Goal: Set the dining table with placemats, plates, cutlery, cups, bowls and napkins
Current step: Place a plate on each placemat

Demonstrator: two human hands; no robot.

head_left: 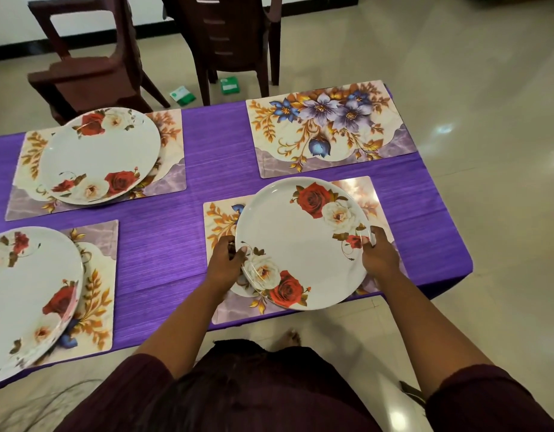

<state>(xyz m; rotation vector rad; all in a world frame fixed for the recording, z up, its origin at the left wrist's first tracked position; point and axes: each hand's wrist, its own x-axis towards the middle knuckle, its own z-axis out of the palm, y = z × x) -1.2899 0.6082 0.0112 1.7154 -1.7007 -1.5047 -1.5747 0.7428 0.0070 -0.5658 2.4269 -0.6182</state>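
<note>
Here, fingers [375, 236] clasp plate [300, 241] rim.

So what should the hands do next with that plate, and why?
Probably lower the plate flat onto the placemat beneath it and let go. The left hand and right hand both grip its rim, and it sits over that mat, seemingly tilted. Then the far right placemat, with no plate, likely comes next.

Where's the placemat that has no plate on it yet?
In the head view, the bare placemat lies at the table's far right corner, just beyond the near-right placemat where both hands hold a plate.
</note>
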